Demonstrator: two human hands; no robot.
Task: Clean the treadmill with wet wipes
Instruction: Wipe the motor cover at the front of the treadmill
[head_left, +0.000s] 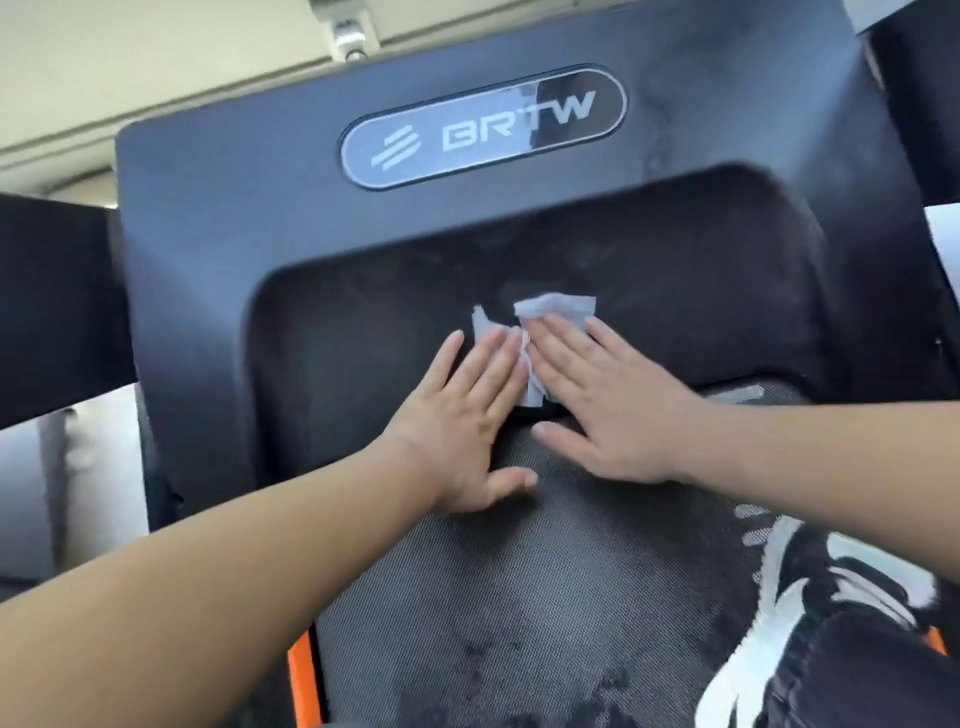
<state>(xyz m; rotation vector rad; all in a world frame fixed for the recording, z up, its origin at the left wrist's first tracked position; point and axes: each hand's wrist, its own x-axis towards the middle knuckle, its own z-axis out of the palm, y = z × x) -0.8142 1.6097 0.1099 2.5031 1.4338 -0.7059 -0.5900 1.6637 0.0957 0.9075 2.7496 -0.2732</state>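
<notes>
pressing flat, left hand (467, 415) and right hand (602, 400) pin wet wipe (558, 310).

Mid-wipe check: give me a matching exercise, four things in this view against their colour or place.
Things:
1. wet wipe
2. BRTW badge
3. treadmill belt
4. side strip

Descriptions:
A. orange, at the lower left edge
B. white, pressed flat under the left hand and right hand
C. grey and textured, nearest the camera
D. glossy oval on the motor cover

Pairs: 1-B, 2-D, 3-C, 4-A
</notes>
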